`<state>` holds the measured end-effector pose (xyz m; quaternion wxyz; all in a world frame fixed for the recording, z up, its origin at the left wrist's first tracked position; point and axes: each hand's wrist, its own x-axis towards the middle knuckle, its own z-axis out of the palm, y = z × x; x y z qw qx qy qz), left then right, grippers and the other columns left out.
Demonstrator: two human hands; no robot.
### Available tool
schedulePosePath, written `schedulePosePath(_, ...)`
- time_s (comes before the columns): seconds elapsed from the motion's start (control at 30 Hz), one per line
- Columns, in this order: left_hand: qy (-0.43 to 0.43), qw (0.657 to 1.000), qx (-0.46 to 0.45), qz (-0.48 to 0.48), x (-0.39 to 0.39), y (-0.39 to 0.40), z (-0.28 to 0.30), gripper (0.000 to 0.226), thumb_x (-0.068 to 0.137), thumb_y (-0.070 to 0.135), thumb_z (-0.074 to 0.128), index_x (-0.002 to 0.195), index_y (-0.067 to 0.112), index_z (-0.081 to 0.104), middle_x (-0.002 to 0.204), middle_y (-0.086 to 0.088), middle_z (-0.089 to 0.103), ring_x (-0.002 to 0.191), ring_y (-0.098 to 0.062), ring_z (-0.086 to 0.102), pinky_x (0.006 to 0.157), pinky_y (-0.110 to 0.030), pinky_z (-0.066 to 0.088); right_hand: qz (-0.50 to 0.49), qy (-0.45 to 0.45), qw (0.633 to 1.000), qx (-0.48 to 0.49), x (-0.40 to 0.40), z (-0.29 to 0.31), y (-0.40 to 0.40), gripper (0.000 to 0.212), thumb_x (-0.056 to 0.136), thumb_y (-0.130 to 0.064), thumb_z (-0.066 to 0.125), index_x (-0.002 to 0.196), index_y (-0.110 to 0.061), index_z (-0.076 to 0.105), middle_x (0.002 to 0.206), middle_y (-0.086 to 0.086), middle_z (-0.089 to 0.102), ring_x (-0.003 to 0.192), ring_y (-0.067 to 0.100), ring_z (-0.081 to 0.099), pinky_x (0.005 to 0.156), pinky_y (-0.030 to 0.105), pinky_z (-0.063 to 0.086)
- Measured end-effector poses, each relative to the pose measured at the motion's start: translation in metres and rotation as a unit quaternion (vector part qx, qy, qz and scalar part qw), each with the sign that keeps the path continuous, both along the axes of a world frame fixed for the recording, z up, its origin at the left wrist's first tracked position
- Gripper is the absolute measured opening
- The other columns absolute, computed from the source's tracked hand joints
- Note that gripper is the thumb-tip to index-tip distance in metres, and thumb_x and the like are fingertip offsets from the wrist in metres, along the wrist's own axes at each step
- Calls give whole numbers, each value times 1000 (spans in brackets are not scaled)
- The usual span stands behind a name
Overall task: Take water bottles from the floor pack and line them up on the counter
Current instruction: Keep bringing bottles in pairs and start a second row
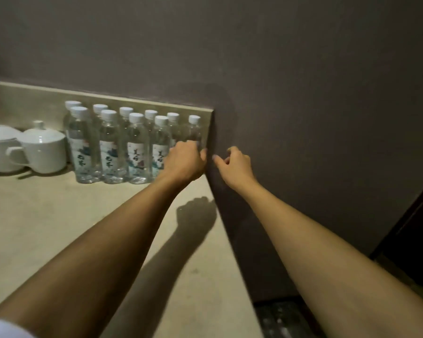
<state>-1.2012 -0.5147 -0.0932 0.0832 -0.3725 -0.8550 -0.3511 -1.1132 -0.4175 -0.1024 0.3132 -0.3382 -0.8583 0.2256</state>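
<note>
Several clear water bottles (110, 147) with white caps and printed labels stand in two rows against the backsplash on the beige counter (59, 228). The rightmost water bottle (194, 129) stands at the back near the counter's right end. My left hand (185, 163) is wrapped around its lower part and hides its label. My right hand (236, 167) hovers just past the counter's right edge, fingers loosely curled and apart, holding nothing. The plastic-wrapped floor pack (281, 318) shows dimly below the counter at the bottom.
Two white lidded cups (43, 152) with handles stand left of the bottles. A dark wall (303, 93) rises behind the counter and to its right. A dark door frame (415, 228) is at the far right.
</note>
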Motion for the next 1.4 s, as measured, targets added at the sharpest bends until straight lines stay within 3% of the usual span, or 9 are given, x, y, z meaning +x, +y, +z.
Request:
schedulePosePath(0.17, 24, 999, -13, -21, 86, 62, 19, 45, 96, 44, 45, 99, 6, 68, 105, -22, 66, 102, -43, 61, 83, -43, 51, -37, 30, 999, 25, 88, 20, 62, 50, 93, -43, 56, 129, -8, 52, 111, 9, 67, 111, 29, 59, 94, 41, 49)
schedulePosePath(0.37, 24, 995, -4, -96, 193, 136, 29, 43, 96, 44, 45, 90, 8, 66, 93, -17, 69, 89, -38, 65, 78, -40, 54, -100, 68, 990, 68, 202, 30, 131, 42, 97, -41, 48, 124, -10, 58, 111, 9, 69, 111, 29, 59, 87, 33, 44)
schedulePosePath(0.5, 24, 989, -8, -147, 253, 178, 32, 44, 96, 44, 44, 90, 7, 67, 90, -17, 69, 82, -35, 68, 80, -45, 57, -152, 76, 981, 96, 267, 27, 173, 41, 101, -39, 37, 99, -10, 66, 104, 17, 70, 100, 37, 62, 75, 35, 43)
schedulePosePath(0.7, 26, 978, -34, -203, 316, 233, 26, 45, 96, 46, 44, 94, 7, 66, 93, -15, 69, 82, -33, 69, 79, -45, 58, -203, 79, 972, 90, 338, 13, 221, 41, 102, -31, 33, 96, -9, 67, 98, 16, 71, 96, 37, 63, 79, 39, 49)
schedulePosePath(0.97, 2, 959, -106, -262, 364, 314, -26, 44, 97, 44, 45, 89, 7, 66, 85, -14, 69, 80, -32, 67, 77, -41, 57, -250, 23, 968, 20, 399, -47, 284, 39, 103, -32, 27, 114, -20, 63, 105, 9, 68, 98, 33, 62, 83, 44, 52)
schedulePosePath(1.03, -9, 952, -124, -281, 371, 339, -46, 43, 97, 44, 44, 86, 8, 65, 82, -12, 69, 76, -30, 67, 75, -40, 57, -262, 6, 965, 1, 408, -65, 305, 40, 103, -34, 27, 110, -20, 63, 104, 10, 68, 97, 32, 62, 84, 44, 52)
schedulePosePath(1.2, -53, 940, -171, -292, 364, 407, -96, 42, 97, 45, 42, 87, 11, 65, 82, -9, 69, 76, -26, 69, 77, -42, 58, -259, -21, 964, -60, 406, -110, 368, 39, 101, -37, 35, 76, -17, 57, 83, 8, 67, 84, 28, 65, 75, 47, 55)
schedulePosePath(1.4, -112, 926, -242, -268, 337, 473, -171, 42, 97, 45, 42, 90, 11, 65, 89, -10, 69, 82, -27, 69, 81, -43, 58, -230, -109, 951, -178, 379, -184, 433, 29, 98, -33, 46, 83, -16, 65, 81, 8, 68, 75, 29, 67, 74, 48, 58)
